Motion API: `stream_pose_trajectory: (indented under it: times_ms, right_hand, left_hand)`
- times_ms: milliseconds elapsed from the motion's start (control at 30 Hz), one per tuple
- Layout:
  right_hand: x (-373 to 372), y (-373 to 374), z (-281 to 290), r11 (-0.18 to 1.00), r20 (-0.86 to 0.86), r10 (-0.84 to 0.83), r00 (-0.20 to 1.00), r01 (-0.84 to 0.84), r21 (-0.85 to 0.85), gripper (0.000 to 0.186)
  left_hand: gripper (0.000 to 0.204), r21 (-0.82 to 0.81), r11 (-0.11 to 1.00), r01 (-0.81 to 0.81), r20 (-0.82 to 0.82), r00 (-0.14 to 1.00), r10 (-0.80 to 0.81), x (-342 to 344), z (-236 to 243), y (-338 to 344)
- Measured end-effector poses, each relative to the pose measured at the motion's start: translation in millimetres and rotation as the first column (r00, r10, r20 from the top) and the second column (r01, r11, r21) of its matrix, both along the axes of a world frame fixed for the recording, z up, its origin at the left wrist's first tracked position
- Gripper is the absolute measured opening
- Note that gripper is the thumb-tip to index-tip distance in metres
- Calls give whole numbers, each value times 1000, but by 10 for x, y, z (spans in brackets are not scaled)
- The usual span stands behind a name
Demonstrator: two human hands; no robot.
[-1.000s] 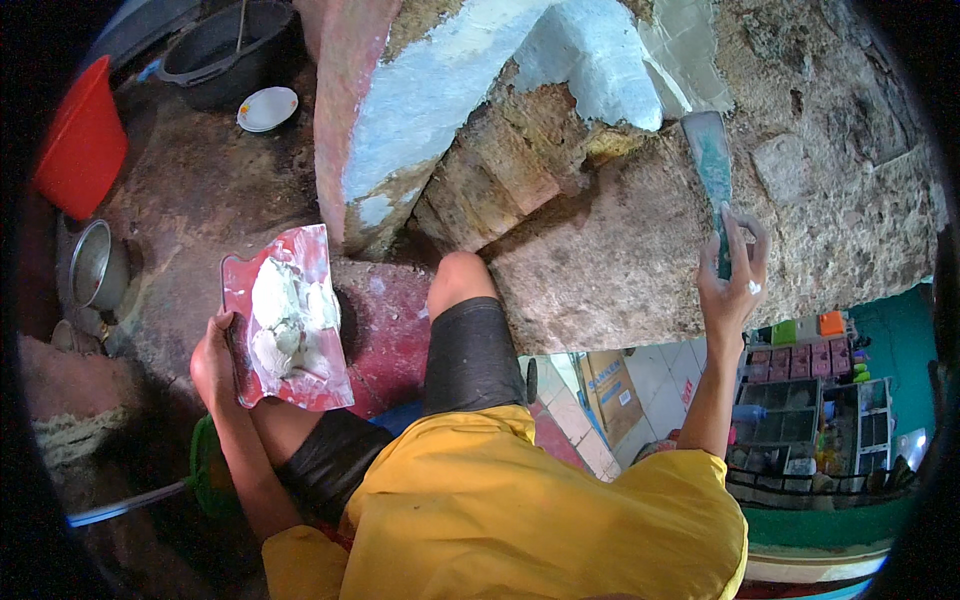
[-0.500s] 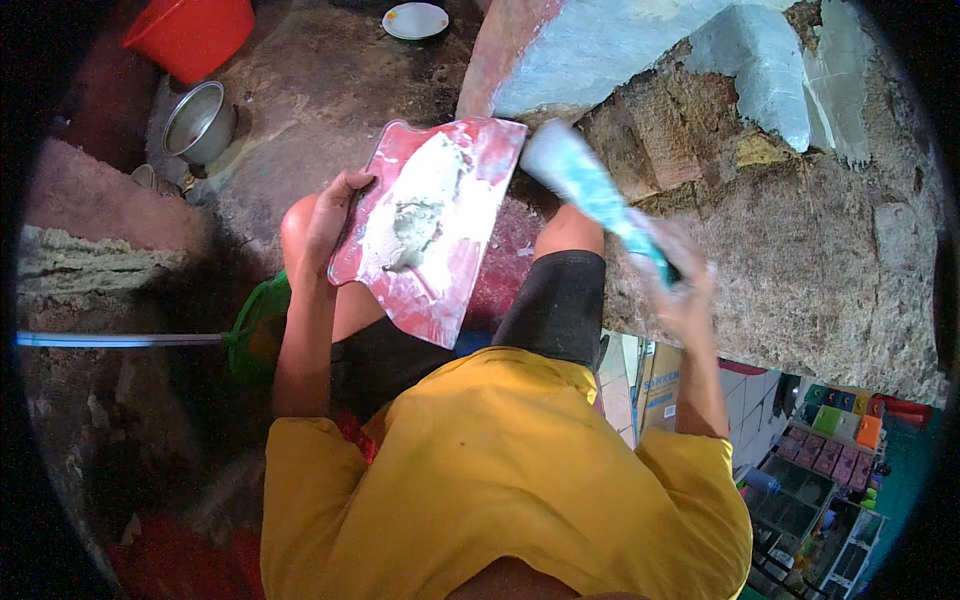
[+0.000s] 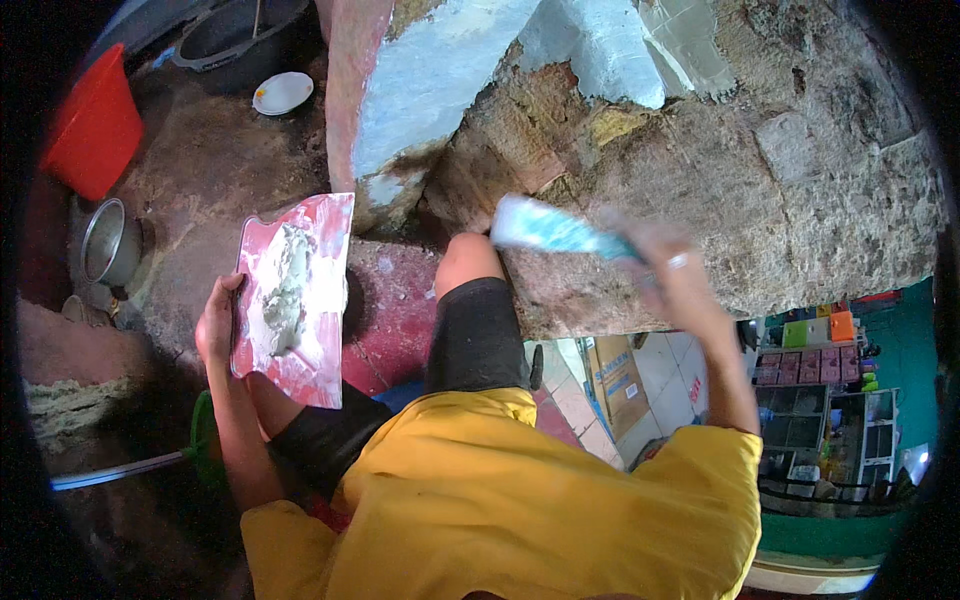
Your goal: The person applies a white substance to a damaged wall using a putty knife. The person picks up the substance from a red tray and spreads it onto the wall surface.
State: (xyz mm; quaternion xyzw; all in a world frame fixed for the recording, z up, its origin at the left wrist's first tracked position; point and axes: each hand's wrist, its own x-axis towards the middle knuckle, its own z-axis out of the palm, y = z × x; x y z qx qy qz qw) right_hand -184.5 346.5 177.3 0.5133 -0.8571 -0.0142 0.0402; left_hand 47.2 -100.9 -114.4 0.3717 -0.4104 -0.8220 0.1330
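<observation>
My left hand (image 3: pixel 217 318) grips the edge of a flat pinkish-red board (image 3: pixel 316 382), the thumb lying on its face. A heap of wet white putty (image 3: pixel 283 295) sits on the board, with smears around it. My right hand (image 3: pixel 682 272) is closed around the handle of a putty knife (image 3: pixel 550 226), white at its wide end and turquoise toward the hand. Both hand and knife are blurred by motion. The knife points left, in front of the rough bare wall (image 3: pixel 690 190) and close to my knee, apart from the board.
Pale blue coating (image 3: pixel 440 85) covers part of the wall. At the left are a red bucket (image 3: pixel 95 125), a metal pot (image 3: pixel 112 243), a white plate (image 3: pixel 284 93) and a dark basin (image 3: pixel 240 45). A cardboard box (image 3: pixel 617 380) and shelves stand lower right.
The view has shifted to the right. The board is now lower and further left, more upright in the picture. The knife has swung away from the board toward the wall, its blade pointing left.
</observation>
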Motion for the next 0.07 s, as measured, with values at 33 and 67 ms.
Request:
stream_pose_trajectory:
  times_ms: [33, 67]
  right_hand:
    - [75, -65, 290, 997, -37, -80, 996, 81, 11, 51]
    - [120, -36, 278, 995, -42, -96, 994, 97, 24, 51]
  left_hand:
    - [36, -148, 989, 8, 251, 967, 30, 1, 142, 122]
    - [42, -289, 955, 68, 467, 881, 78, -128, 622, 386]
